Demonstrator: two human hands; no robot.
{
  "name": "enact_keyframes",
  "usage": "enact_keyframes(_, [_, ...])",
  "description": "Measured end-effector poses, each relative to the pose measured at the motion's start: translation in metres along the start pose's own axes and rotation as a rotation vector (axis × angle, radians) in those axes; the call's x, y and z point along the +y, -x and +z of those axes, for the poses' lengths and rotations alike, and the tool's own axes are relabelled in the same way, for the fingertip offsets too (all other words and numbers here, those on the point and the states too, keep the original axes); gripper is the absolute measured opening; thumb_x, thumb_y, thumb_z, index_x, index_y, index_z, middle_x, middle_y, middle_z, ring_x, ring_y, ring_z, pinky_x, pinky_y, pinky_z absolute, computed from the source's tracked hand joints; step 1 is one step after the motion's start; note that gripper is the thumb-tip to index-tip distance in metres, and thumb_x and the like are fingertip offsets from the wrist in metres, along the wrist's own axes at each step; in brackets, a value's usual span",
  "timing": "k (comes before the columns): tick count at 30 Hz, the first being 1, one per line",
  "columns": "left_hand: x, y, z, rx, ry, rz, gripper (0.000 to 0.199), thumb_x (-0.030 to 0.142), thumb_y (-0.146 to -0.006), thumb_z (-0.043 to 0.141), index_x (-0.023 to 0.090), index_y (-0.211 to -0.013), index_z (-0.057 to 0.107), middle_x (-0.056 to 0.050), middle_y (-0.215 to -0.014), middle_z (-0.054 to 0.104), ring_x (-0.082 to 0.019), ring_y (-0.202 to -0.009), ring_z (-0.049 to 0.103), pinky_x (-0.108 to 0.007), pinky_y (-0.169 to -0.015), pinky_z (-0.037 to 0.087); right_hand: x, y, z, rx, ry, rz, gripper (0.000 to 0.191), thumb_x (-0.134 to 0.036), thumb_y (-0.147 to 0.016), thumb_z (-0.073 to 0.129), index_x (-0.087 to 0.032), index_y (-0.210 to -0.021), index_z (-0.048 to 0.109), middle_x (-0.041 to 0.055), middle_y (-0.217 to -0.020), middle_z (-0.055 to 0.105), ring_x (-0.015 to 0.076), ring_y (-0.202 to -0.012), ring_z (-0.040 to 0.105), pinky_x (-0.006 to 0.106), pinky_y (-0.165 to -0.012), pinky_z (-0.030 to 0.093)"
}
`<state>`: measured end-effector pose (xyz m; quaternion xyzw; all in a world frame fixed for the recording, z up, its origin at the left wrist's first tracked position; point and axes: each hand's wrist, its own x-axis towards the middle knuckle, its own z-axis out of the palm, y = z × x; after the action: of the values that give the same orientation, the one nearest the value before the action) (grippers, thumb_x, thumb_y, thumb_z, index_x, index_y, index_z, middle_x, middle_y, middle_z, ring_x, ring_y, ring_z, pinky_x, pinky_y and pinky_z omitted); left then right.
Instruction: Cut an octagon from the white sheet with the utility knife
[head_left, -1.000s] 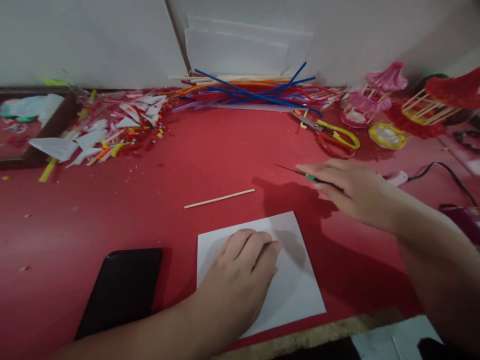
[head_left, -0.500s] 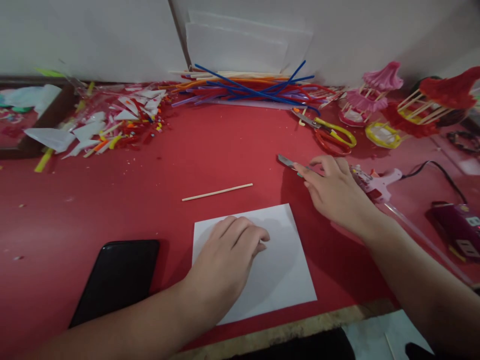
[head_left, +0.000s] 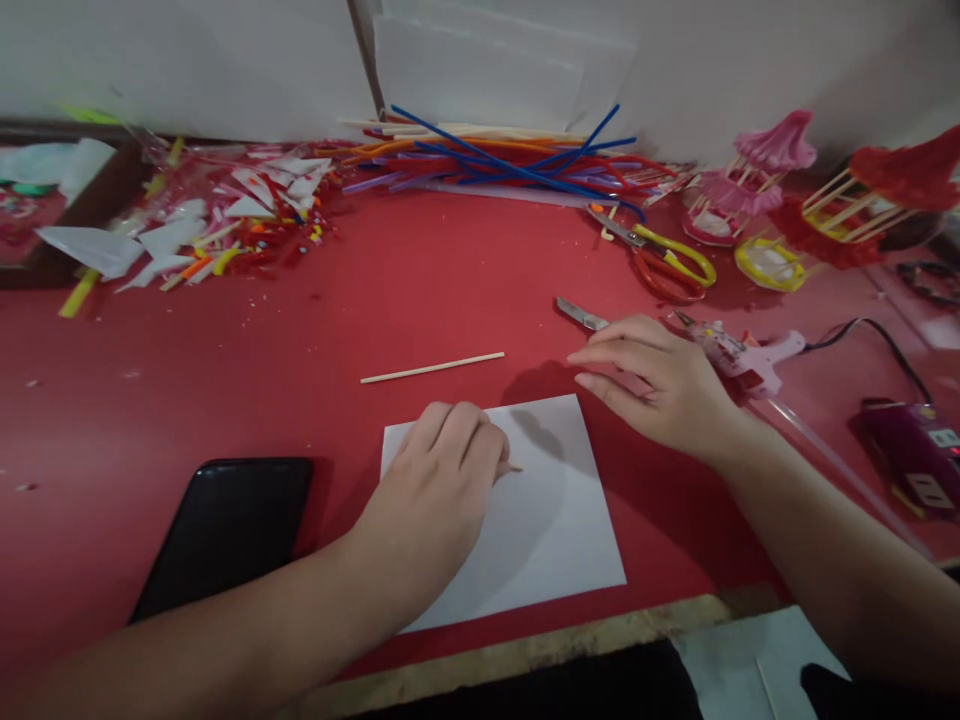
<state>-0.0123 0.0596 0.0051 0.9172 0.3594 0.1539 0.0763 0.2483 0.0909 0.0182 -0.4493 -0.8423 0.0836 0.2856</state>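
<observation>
Over the paper (head_left: pixel 559 530), my left hand (head_left: pixel 435 480) is curled in a pinch on a stick (head_left: pixel 516 469), its end poking out past the fingers. Change noted: my right hand (head_left: pixel 660 385), which held the cutter (head_left: pixel 577 313) a second ago, has let go; its fingers are parted and look empty, the cutter lying just beyond them. I judge that hand free to help. A second stick (head_left: pixel 433 368) lies beyond the paper.
</observation>
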Motion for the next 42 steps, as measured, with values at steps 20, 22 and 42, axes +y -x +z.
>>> enact_keyframes(20, [0.001, -0.006, -0.016, 0.181, 0.69, -0.267, 0.032, 0.035, -0.106, 0.023, 0.024, -0.081, 0.041, 0.006, -0.059, 0.043, -0.012, -0.048, 0.04, -0.026, -0.047, 0.034, -0.005, 0.002, 0.002, -0.453, -0.207, 0.246, 0.039, -0.045, -0.073, 0.079, -0.024, -0.096, 0.057, 0.0059, -0.107, 0.059, 0.0251, -0.103, 0.051, 0.04, -0.088, 0.045])
enact_keyframes(22, [-0.002, -0.006, -0.013, 0.17, 0.687, -0.268, 0.035, 0.04, -0.106, 0.019, 0.024, -0.08, 0.037, 0.005, -0.06, 0.043, -0.012, -0.051, 0.041, -0.027, -0.049, 0.035, -0.005, 0.001, 0.002, -0.414, -0.217, 0.244, 0.032, -0.038, -0.077, 0.076, -0.023, -0.099, 0.058, 0.0063, -0.108, 0.061, 0.0247, -0.105, 0.052, 0.04, -0.09, 0.044])
enact_keyframes(42, [-0.008, -0.007, -0.001, 0.18, 0.242, -0.252, 0.059, 0.042, -0.072, 0.084, 0.025, -0.093, 0.031, -0.005, -0.105, 0.059, -0.026, -0.097, 0.061, -0.044, -0.082, 0.049, -0.009, 0.002, -0.016, -0.645, -0.271, 0.461, 0.033, -0.054, -0.082, 0.068, -0.022, -0.08, 0.058, -0.0037, -0.064, 0.059, 0.0131, -0.056, 0.051, 0.026, -0.051, 0.037])
